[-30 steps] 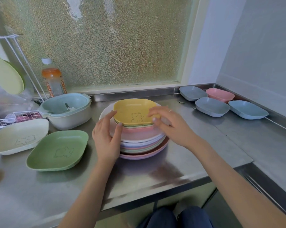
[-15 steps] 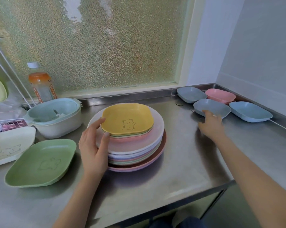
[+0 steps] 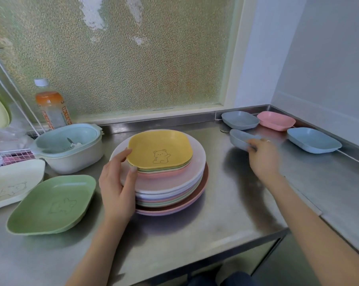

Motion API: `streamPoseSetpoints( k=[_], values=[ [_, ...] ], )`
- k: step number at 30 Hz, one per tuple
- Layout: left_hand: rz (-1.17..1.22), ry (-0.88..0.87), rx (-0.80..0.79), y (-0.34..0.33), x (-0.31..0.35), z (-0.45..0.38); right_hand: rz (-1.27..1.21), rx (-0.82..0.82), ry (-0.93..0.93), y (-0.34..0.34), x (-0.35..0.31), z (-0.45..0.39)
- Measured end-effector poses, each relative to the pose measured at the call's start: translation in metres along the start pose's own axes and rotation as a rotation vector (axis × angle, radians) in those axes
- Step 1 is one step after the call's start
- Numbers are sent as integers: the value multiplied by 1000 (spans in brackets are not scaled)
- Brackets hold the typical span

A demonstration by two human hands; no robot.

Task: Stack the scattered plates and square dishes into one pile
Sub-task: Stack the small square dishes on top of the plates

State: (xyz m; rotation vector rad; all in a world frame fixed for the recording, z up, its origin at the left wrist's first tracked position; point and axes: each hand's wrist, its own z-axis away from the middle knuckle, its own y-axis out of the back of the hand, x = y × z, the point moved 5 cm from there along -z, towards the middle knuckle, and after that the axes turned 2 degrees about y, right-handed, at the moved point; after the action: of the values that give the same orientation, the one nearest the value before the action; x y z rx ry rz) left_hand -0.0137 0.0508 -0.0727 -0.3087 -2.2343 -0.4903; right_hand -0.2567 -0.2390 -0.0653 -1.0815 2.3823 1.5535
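Right hand [image 3: 262, 156] reaches to the right rear of the counter [image 3: 226, 213], fingers curled over the near rim of a small grey-blue dish [image 3: 239, 139]. The dish looks tilted, its near edge raised, but motion blur smears both rim and fingertips; I read this as a grasp, though I cannot make out the contact under the dish. A ring shows on one finger.

Left hand [image 3: 116, 188] rests flat against the left side of the pile [image 3: 168, 188], thumb on the edge of the yellow square dish [image 3: 160, 151] that tops it, fingers spread along the round plate rims below. Palm loose, pressing rather than gripping. The hand hides part of the stack's left edge, so I cannot count the plates.

The pile stands mid-counter: yellow bear-print dish on top, several square dishes nested beneath, then wide round plates in pastel colours.

Three more small dishes sit near the back right corner: grey [image 3: 240, 119], pink [image 3: 276, 120], blue [image 3: 313, 139], each apart from the others. Left of the pile lie a green square dish [image 3: 52, 204] and a cream one [image 3: 11, 182], the latter cut off by the frame edge.
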Motion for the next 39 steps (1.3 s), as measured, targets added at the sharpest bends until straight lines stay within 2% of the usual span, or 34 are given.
streamPoseSetpoints(
  k=[4,7,9,12,23,28,31,35,39],
  values=[
    [3,-5,-12,0,3,0,-286,61,293,34,-80,28],
    [-11,-18,-17,2,6,1,-404,25,470,49,-144,60],
    [-29,-35,-26,3,8,2,-430,-48,545,48,-174,81],
    [-64,-52,-41,4,9,2,-342,-120,610,36,-199,105],
    [-76,-44,-31,4,11,2,-135,-158,586,17,-208,118],
    [-103,-27,-43,4,13,2,-206,-210,584,16,-204,116],
    [-104,-31,-45,5,13,2,-369,-127,577,26,-192,113],
    [-90,-23,-41,5,12,3,-400,70,433,37,-142,90],
    [-97,-32,-52,4,8,2,-270,100,196,29,-66,51]
  ],
)
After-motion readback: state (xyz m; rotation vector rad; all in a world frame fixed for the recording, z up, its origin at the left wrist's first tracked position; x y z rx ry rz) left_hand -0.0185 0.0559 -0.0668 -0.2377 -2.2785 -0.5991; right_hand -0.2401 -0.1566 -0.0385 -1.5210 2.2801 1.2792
